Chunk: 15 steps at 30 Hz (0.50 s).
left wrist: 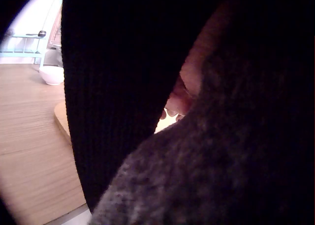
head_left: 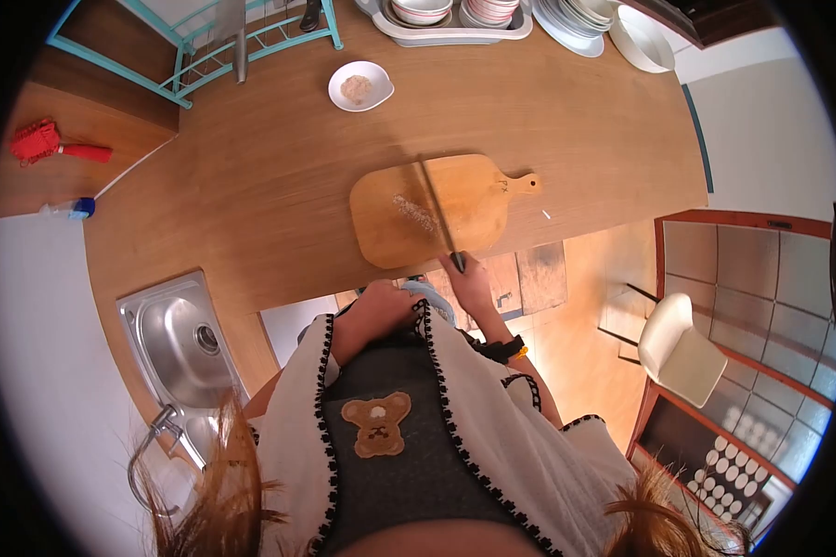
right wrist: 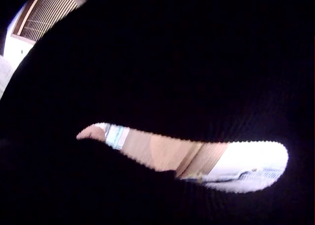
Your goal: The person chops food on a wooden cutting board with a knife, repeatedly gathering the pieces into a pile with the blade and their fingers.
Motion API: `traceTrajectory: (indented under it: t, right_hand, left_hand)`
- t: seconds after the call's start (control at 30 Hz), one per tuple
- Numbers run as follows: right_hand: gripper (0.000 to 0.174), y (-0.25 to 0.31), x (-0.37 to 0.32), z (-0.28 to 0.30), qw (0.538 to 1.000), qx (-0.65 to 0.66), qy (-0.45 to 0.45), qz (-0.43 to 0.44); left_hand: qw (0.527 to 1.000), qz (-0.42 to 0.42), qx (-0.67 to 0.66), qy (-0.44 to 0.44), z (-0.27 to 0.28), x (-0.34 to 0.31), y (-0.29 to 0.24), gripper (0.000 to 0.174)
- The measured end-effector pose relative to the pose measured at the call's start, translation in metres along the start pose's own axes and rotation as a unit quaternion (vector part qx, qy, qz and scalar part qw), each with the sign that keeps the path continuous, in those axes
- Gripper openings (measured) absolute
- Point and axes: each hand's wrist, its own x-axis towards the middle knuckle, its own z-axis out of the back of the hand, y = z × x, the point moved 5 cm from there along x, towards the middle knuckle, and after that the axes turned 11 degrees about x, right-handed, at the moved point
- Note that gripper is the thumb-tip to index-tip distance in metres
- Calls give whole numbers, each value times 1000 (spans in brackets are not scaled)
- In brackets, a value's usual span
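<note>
My right hand (head_left: 472,281) grips the dark handle of a kitchen knife (head_left: 437,206). The narrow blade, seen almost edge-on, reaches away across the wooden cutting board (head_left: 478,200). Left of the blade, fine whitish bits (head_left: 413,212) are scattered on the board. My left hand (head_left: 376,311) is at the waist by the edge of the white cardigan, near some light blue cloth (head_left: 434,295); its fingertips are hidden, and I cannot tell whether it holds anything. Dark fabric (left wrist: 118,87) covers most of the left wrist view, and blackness fills most of the right.
Beyond the board, a white bowl (head_left: 360,86) holds a pale pinkish minced heap. A teal rack (head_left: 188,67) with another knife stands at the far left, and a tray of bowls (head_left: 455,35) at the back. A sink (head_left: 172,334) lies left, a chair (head_left: 678,348) right.
</note>
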Motion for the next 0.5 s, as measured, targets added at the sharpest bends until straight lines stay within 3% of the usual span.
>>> traceTrajectory:
  t: [0.07, 0.23, 0.3, 0.37, 0.5]
  right_hand:
    - [37, -18, 3, 9, 992, 57, -102, 40]
    - [43, -55, 13, 53, 973, 96, -207, -17]
    - [43, -56, 10, 58, 973, 77, -217, -28]
    - [52, -39, 0, 51, 978, -28, -193, -75]
    - [53, -19, -6, 15, 983, -56, -155, -75]
  left_hand:
    - [1000, -13, -13, -6, -2, -9, 5, 10]
    - [997, -75, -2, -20, 4, -17, 6, 16]
    - [996, -93, -3, -17, 5, -20, 4, 17]
    - [995, -102, 4, -4, 7, -22, 2, 18]
    - [992, -124, 6, -1, 3, -25, 3, 18]
